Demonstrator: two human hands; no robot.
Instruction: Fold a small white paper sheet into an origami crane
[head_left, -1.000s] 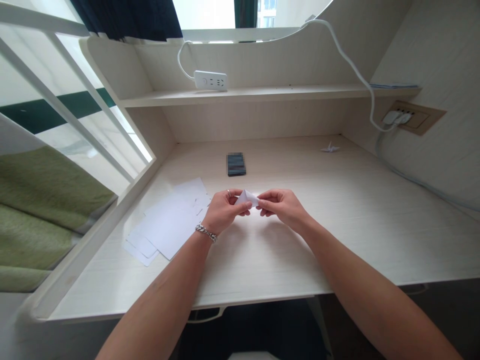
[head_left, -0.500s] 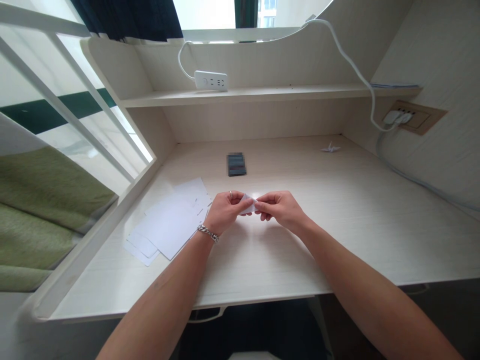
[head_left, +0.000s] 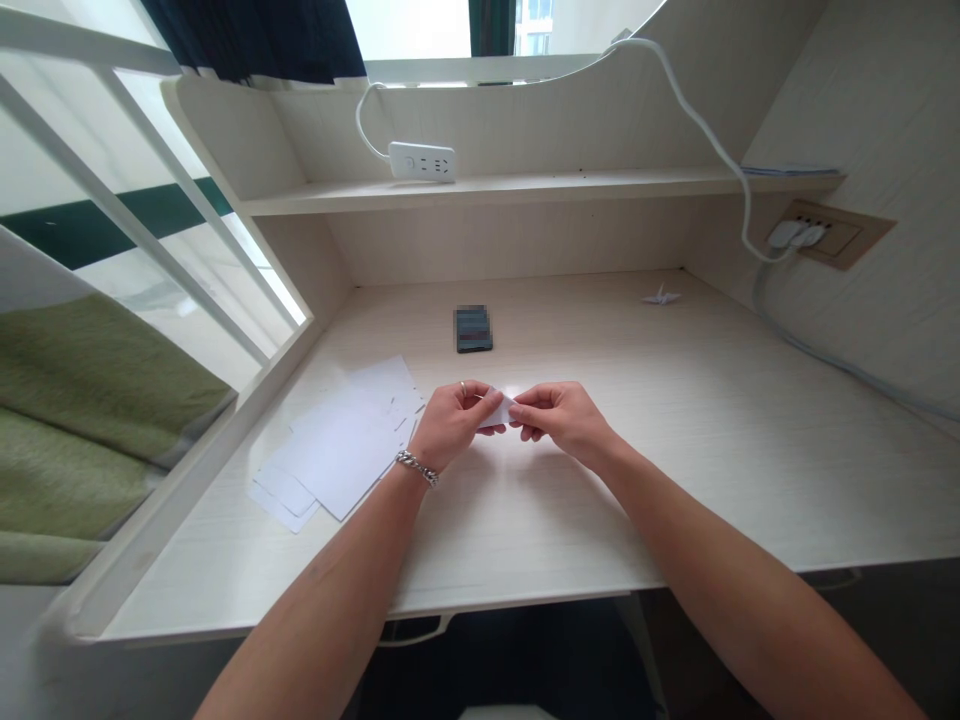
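Observation:
Both my hands meet over the middle of the pale wooden desk (head_left: 675,470), just above its surface. My left hand (head_left: 450,425), with a ring and a metal bracelet, pinches one side of a small folded white paper (head_left: 501,409). My right hand (head_left: 562,418) pinches the other side of the same paper with thumb and fingers closed. Most of the paper is hidden between the fingers. A loose pile of white paper sheets (head_left: 337,450) lies on the desk just left of my left hand.
A dark phone (head_left: 472,329) lies flat behind my hands. A small white paper crane (head_left: 660,295) sits at the back right. A shelf carries a white power strip (head_left: 421,160); its cable runs to a wall socket (head_left: 814,235). A green mattress (head_left: 82,420) lies beyond the desk's left edge.
The folded paper showed as a raised triangle a second ago; now my fingers have closed over it and both hands sit slightly lower and to the right.

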